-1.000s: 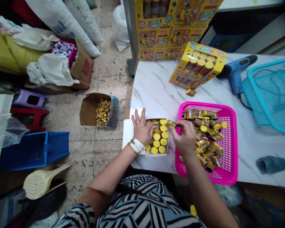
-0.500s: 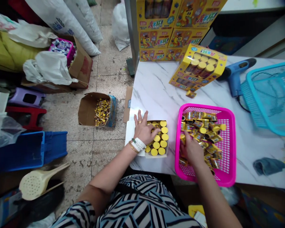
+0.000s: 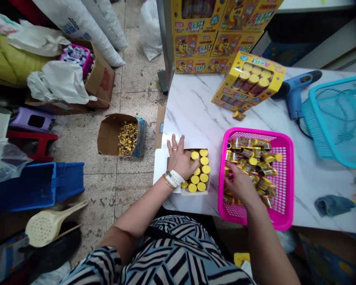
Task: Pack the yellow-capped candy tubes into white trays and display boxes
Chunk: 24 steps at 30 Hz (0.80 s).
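Observation:
My left hand (image 3: 180, 161) lies with fingers spread over the left side of an open white-edged carton (image 3: 208, 191). Rows of small yellow-capped cups (image 3: 201, 186) stand upright in it, caps up; my palm hides those on the left. Inside the pink basket (image 3: 289, 174), my right hand (image 3: 239, 184) reaches down at the left wall among many loose yellow-capped cups (image 3: 264, 184), which lie in all directions. The right fingertips are partly hidden by the hand and the cups, so what is between them cannot be made out.
Behind stand a yellow display box (image 3: 249, 81), stacked yellow boxes (image 3: 195, 45) and one loose cup (image 3: 239, 115). A blue heat gun (image 3: 295, 95), a turquoise basket (image 3: 313, 138) and a dark cloth (image 3: 334, 206) are to the right. On the floor sits a cardboard box (image 3: 106, 136) of small pieces.
My right hand has shifted slightly within the left part of the pink basket. The left thumb and palm have moved a little over the carton, and more of its upper caps show.

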Tool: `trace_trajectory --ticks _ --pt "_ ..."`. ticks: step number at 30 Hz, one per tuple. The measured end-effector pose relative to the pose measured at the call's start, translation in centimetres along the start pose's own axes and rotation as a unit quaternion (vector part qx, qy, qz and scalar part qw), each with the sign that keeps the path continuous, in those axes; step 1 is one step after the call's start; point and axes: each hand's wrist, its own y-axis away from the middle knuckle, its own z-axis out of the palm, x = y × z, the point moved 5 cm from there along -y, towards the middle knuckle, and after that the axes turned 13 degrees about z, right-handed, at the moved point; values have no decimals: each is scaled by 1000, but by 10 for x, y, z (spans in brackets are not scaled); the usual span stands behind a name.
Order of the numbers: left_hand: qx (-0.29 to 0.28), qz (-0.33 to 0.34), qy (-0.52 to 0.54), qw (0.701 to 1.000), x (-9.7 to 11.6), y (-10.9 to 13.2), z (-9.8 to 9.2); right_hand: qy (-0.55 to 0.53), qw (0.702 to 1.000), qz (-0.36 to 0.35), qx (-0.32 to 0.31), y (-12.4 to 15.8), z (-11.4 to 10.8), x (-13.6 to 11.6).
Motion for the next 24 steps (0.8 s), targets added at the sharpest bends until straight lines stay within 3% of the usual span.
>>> trace_trajectory --ticks 6,8,11,14,17,20,24 --pt "-36 73 22 996 14 3 -14 42 999 5 -28 10 -5 5" --pt "-37 61 26 997 13 8 -14 -15 999 42 7 13 -13 10" --pt "-25 43 23 998 11 15 -9 -148 979 73 117 17 -34 5" --pt "-20 40 28 999 11 20 -3 -280 940 20 194 16 -49 -27" --pt "4 31 34 999 9 23 -6 -303 921 -84 231 9 -53 -75" --pt "64 -16 28 997 -1 34 -19 -248 930 -167 216 -3 -39 -111" --pt "132 -121 40 983 -22 68 -24 -173 947 -187 196 -16 -13 -127"
